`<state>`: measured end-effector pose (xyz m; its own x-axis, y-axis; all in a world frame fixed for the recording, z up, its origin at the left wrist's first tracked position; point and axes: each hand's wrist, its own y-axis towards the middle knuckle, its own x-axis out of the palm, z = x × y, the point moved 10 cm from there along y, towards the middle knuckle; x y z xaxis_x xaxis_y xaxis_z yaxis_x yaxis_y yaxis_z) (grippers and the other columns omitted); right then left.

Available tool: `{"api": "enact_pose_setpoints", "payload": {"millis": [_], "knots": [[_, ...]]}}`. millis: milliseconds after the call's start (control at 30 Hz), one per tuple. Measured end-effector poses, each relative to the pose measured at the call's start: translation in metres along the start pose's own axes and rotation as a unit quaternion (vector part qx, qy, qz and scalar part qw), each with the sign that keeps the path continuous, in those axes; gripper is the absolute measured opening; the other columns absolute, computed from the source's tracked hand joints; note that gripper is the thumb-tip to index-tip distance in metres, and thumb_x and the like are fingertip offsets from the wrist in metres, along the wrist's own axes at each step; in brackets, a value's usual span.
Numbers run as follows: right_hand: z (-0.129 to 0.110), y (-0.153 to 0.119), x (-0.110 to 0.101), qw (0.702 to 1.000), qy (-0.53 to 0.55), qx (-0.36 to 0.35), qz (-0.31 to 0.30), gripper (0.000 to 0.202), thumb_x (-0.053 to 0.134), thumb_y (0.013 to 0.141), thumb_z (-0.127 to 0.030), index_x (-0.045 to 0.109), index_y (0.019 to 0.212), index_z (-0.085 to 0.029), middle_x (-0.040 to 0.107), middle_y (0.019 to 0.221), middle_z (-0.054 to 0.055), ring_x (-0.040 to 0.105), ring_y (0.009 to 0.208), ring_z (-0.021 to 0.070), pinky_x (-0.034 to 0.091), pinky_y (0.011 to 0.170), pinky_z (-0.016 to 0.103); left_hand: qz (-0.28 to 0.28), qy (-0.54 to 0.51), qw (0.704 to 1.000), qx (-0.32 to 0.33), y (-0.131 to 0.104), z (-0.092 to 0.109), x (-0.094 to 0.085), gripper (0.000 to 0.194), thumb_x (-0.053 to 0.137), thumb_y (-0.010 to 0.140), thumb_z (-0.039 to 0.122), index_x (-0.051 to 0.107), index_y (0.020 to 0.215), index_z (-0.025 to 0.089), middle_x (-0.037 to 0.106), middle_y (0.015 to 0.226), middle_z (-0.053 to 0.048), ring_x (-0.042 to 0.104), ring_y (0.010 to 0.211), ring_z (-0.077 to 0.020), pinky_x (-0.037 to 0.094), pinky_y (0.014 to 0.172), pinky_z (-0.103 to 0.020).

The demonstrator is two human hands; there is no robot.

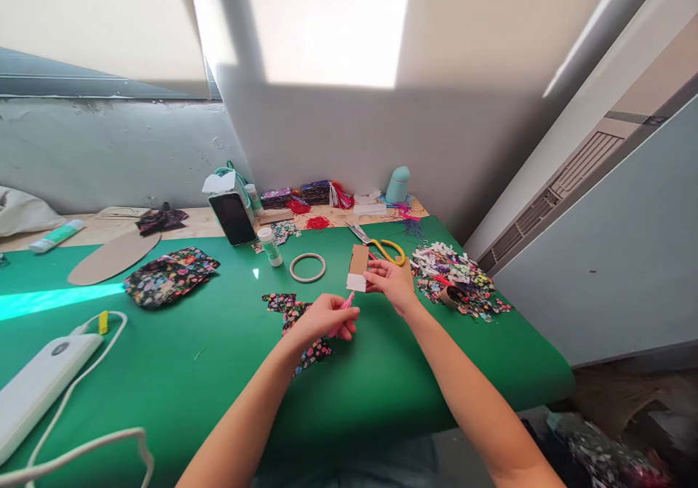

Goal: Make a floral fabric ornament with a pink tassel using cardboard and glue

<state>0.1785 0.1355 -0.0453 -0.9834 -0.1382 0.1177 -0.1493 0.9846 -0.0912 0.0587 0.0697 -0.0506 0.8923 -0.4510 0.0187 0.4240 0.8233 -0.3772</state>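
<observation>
My left hand [330, 317] is closed around a small pink tassel-like bundle of thread [349, 300], its tip pointing up between the fingers. My right hand [391, 284] pinches a small brown cardboard piece [358, 261] with a white lower end, just above the left hand. Beneath my left wrist lies black floral fabric [294, 313], partly hidden by the hand. Scissors with yellow handles [390, 253] rest on the green table mat [229, 357] right behind the right hand. A pale ring [307, 268] lies to the left of the cardboard.
A heap of fabric scraps [455, 281] sits at the right. Along the back stand a glue stick [270, 246], a phone [233, 217] and a mint-coloured bottle [398, 185]. Gathered floral cloth [171, 277], an oval board [112, 259] and a white power strip [46, 382] with its cable occupy the left.
</observation>
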Motion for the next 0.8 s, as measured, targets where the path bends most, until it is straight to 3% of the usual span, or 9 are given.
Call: {"api": "enact_pose_setpoints", "payload": {"millis": [200, 333, 400, 500, 533, 567, 600, 700, 800], "knots": [[0.031, 0.000, 0.014, 0.992, -0.093, 0.084, -0.021, 0.021, 0.069, 0.069, -0.010, 0.058, 0.086, -0.014, 0.061, 0.053, -0.004, 0.063, 0.047, 0.0139, 0.056, 0.050, 0.026, -0.056, 0.132, 0.989, -0.041, -0.009, -0.014, 0.014, 0.042, 0.066, 0.066, 0.053, 0.058, 0.054, 0.013, 0.060, 0.045, -0.005, 0.056, 0.038, -0.0155, 0.041, 0.040, -0.024], [0.038, -0.001, 0.019, 0.982, -0.167, 0.085, -0.020, 0.020, 0.060, 0.073, -0.005, 0.056, 0.091, -0.013, 0.059, 0.053, -0.006, 0.061, 0.044, 0.0114, 0.052, 0.047, 0.022, 0.020, 0.179, 0.983, 0.033, -0.012, 0.011, -0.012, 0.039, 0.074, 0.058, 0.048, 0.056, 0.047, 0.015, 0.056, 0.042, -0.002, 0.055, 0.038, -0.0163, 0.039, 0.040, -0.024], [0.036, -0.001, 0.018, 0.976, -0.205, 0.071, -0.018, 0.022, 0.060, 0.074, -0.007, 0.056, 0.095, -0.014, 0.056, 0.052, -0.008, 0.058, 0.040, 0.0103, 0.048, 0.042, 0.020, 0.129, 0.180, 0.970, 0.103, -0.019, 0.042, -0.051, 0.037, 0.068, 0.064, 0.050, 0.059, 0.057, 0.016, 0.057, 0.047, 0.000, 0.056, 0.044, -0.0145, 0.041, 0.045, -0.023], [0.029, -0.003, 0.015, 0.966, -0.255, 0.042, -0.010, 0.023, 0.063, 0.075, -0.015, 0.056, 0.097, -0.016, 0.051, 0.048, -0.010, 0.051, 0.035, 0.0087, 0.039, 0.037, 0.019, 0.341, 0.166, 0.902, 0.206, -0.051, 0.094, -0.131, 0.037, 0.055, 0.077, 0.052, 0.060, 0.085, 0.017, 0.061, 0.069, 0.000, 0.058, 0.061, -0.0126, 0.045, 0.058, -0.023], [0.026, -0.003, 0.014, 0.963, -0.267, 0.034, -0.007, 0.023, 0.064, 0.076, -0.018, 0.056, 0.097, -0.017, 0.050, 0.049, -0.010, 0.049, 0.035, 0.0084, 0.038, 0.037, 0.019, 0.422, 0.162, 0.858, 0.243, -0.069, 0.111, -0.159, 0.037, 0.055, 0.078, 0.051, 0.059, 0.091, 0.017, 0.061, 0.075, 0.000, 0.057, 0.065, -0.0120, 0.045, 0.061, -0.023], [0.024, -0.003, 0.014, 0.961, -0.275, 0.028, -0.005, 0.022, 0.063, 0.077, -0.021, 0.056, 0.097, -0.017, 0.050, 0.049, -0.010, 0.048, 0.035, 0.0082, 0.038, 0.039, 0.020, 0.549, 0.163, 0.761, 0.304, -0.101, 0.128, -0.187, 0.037, 0.060, 0.076, 0.049, 0.061, 0.090, 0.015, 0.061, 0.074, -0.001, 0.056, 0.063, -0.0117, 0.045, 0.060, -0.023], [0.023, -0.004, 0.014, 0.959, -0.282, 0.023, -0.003, 0.021, 0.062, 0.079, -0.024, 0.056, 0.097, -0.017, 0.050, 0.050, -0.010, 0.049, 0.036, 0.0082, 0.037, 0.040, 0.020, 0.599, 0.159, 0.717, 0.321, -0.115, 0.135, -0.207, 0.038, 0.061, 0.076, 0.048, 0.060, 0.095, 0.014, 0.061, 0.080, -0.002, 0.056, 0.068, -0.0115, 0.046, 0.063, -0.023], [0.020, -0.006, 0.018, 0.955, -0.296, 0.015, -0.002, 0.020, 0.058, 0.082, -0.029, 0.055, 0.098, -0.017, 0.050, 0.054, -0.008, 0.050, 0.042, 0.0090, 0.037, 0.045, 0.021, 0.666, 0.148, 0.662, 0.309, -0.124, 0.133, -0.260, 0.042, 0.064, 0.076, 0.038, 0.054, 0.106, 0.011, 0.059, 0.090, -0.004, 0.055, 0.076, -0.0109, 0.046, 0.069, -0.023], [0.017, -0.009, 0.022, 0.952, -0.306, 0.010, -0.007, 0.019, 0.055, 0.081, -0.028, 0.056, 0.097, -0.017, 0.052, 0.059, -0.007, 0.051, 0.049, 0.0105, 0.038, 0.051, 0.022, 0.702, 0.140, 0.650, 0.255, -0.109, 0.101, -0.303, 0.045, 0.067, 0.072, 0.031, 0.051, 0.108, 0.007, 0.059, 0.095, -0.007, 0.054, 0.073, -0.0116, 0.046, 0.072, -0.027]]}}
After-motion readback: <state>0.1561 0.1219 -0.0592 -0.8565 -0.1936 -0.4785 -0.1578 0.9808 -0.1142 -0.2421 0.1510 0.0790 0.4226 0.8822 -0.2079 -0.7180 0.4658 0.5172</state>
